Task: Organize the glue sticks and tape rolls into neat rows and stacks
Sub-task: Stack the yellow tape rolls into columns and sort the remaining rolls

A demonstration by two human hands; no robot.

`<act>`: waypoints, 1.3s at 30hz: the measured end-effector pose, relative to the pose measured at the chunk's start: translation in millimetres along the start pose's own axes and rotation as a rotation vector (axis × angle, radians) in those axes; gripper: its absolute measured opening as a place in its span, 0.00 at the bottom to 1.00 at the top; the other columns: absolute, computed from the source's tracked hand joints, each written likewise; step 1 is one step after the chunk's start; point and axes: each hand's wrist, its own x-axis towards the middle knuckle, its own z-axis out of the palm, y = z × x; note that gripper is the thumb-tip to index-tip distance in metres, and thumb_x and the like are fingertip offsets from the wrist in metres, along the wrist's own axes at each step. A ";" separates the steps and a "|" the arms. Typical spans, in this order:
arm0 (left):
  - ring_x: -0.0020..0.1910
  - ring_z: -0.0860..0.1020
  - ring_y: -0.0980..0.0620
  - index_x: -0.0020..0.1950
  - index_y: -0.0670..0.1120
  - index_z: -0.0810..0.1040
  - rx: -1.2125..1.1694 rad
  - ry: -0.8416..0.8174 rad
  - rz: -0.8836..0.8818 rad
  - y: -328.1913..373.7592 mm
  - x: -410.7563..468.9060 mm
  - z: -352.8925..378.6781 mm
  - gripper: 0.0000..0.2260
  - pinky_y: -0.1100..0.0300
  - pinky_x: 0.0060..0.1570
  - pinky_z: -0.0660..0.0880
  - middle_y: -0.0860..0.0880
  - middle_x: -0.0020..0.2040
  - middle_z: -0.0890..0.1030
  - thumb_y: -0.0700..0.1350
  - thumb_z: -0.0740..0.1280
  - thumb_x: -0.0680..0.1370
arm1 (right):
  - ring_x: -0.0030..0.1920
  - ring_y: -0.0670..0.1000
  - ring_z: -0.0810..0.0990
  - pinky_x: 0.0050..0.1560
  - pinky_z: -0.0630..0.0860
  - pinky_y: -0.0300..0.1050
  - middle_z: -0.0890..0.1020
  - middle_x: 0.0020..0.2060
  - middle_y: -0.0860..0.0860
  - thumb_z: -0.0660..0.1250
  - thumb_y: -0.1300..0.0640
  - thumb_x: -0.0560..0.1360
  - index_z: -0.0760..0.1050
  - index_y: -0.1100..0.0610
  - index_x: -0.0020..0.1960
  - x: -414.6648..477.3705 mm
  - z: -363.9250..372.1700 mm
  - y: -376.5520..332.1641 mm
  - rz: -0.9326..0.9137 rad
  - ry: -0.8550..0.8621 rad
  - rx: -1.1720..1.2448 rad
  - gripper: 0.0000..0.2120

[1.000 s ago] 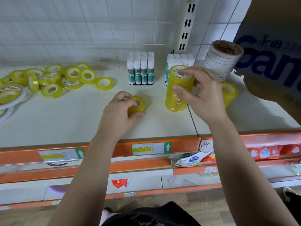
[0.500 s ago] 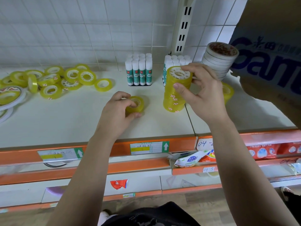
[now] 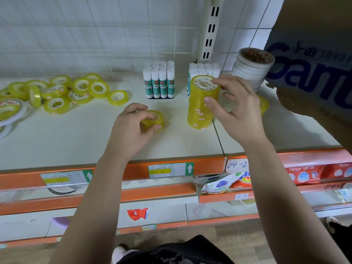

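Observation:
A tall stack of yellow tape rolls (image 3: 198, 111) stands on the white shelf (image 3: 76, 141) near its middle seam. My right hand (image 3: 236, 113) holds the stack's upper part, thumb on its front and fingers at the top rim. My left hand (image 3: 129, 128) grips a single yellow tape roll (image 3: 159, 117) lying flat on the shelf, left of the stack. Two upright blocks of glue sticks stand at the back: one (image 3: 161, 82) in full view, the other (image 3: 206, 68) partly hidden behind the stack. Several loose yellow rolls (image 3: 57, 94) lie scattered at the left.
A stack of white tape rolls (image 3: 249, 71) stands at the back right beside a cardboard box (image 3: 314, 54). Another yellow roll (image 3: 264, 104) peeks out behind my right hand. Larger white-rimmed rolls (image 3: 11, 115) lie at the far left. An orange price rail (image 3: 133, 172) edges the shelf.
My right hand's fingers have loosened and spread a little around the stack's top. My left hand stays on the single roll. The camera has tilted slightly.

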 end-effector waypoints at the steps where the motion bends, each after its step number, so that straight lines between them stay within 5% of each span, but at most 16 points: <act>1: 0.52 0.79 0.49 0.50 0.45 0.84 -0.006 0.016 0.003 0.2 -0.7 -0.3 0.10 0.73 0.52 0.65 0.46 0.58 0.78 0.45 0.77 0.71 | 0.60 0.48 0.77 0.59 0.77 0.51 0.77 0.58 0.52 0.69 0.48 0.76 0.77 0.57 0.62 0.1 -0.4 0.7 -0.002 -0.002 -0.004 0.19; 11: 0.52 0.75 0.59 0.48 0.42 0.83 -0.120 0.283 0.197 51.1 10.4 -7.9 0.09 0.72 0.55 0.68 0.45 0.56 0.78 0.46 0.73 0.73 | 0.56 0.46 0.79 0.56 0.78 0.51 0.80 0.54 0.50 0.69 0.55 0.76 0.80 0.59 0.58 0.0 -19.2 4.4 -0.042 0.052 -0.047 0.13; 17: 0.53 0.76 0.54 0.47 0.41 0.83 -0.183 0.345 0.382 115.5 23.1 -1.7 0.08 0.69 0.53 0.69 0.41 0.56 0.77 0.45 0.73 0.73 | 0.51 0.48 0.80 0.52 0.79 0.49 0.80 0.50 0.49 0.68 0.59 0.77 0.81 0.61 0.55 -2.2 -57.1 12.8 -0.082 0.178 -0.128 0.09; 31: 0.56 0.78 0.46 0.49 0.42 0.83 -0.181 0.042 0.356 173.2 40.4 92.0 0.10 0.66 0.55 0.66 0.43 0.59 0.78 0.46 0.75 0.71 | 0.51 0.55 0.80 0.52 0.75 0.49 0.81 0.51 0.54 0.65 0.57 0.76 0.80 0.59 0.55 -38.0 -105.2 86.9 0.167 0.148 -0.295 0.11; 39: 0.56 0.78 0.47 0.51 0.43 0.84 -0.147 -0.001 0.337 170.3 49.0 109.9 0.14 0.64 0.54 0.68 0.44 0.57 0.78 0.52 0.71 0.74 | 0.53 0.54 0.80 0.55 0.77 0.57 0.81 0.53 0.52 0.65 0.57 0.75 0.79 0.58 0.57 -41.9 -97.4 101.8 0.264 0.089 -0.224 0.12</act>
